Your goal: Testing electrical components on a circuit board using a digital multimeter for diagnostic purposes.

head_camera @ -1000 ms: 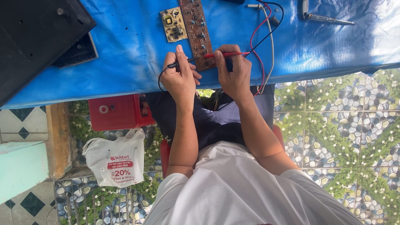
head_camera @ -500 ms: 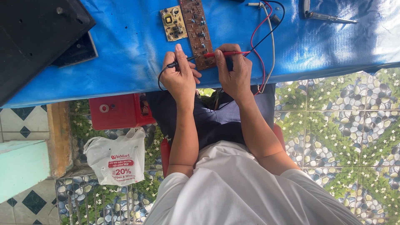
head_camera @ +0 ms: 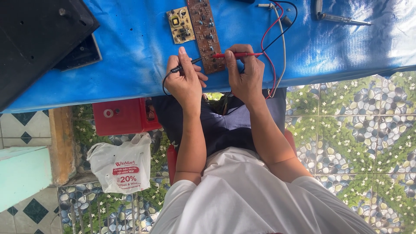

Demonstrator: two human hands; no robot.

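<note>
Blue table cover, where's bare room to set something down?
Free: the stretch of blue cover between the black case and the small board, and the part right of the wires, below the soldering iron. Crowded: around the long board and both hands.

Single view, head-worn camera. Looks steeply down over the wearer's torso and forearms, at arm's length. Table [head_camera: 130, 65] with blue cover fills the upper frame; pebbled floor [head_camera: 355, 138] the lower right and left. Wearer's white shirt [head_camera: 260, 199] closest, at bottom centre. No second view.
</note>
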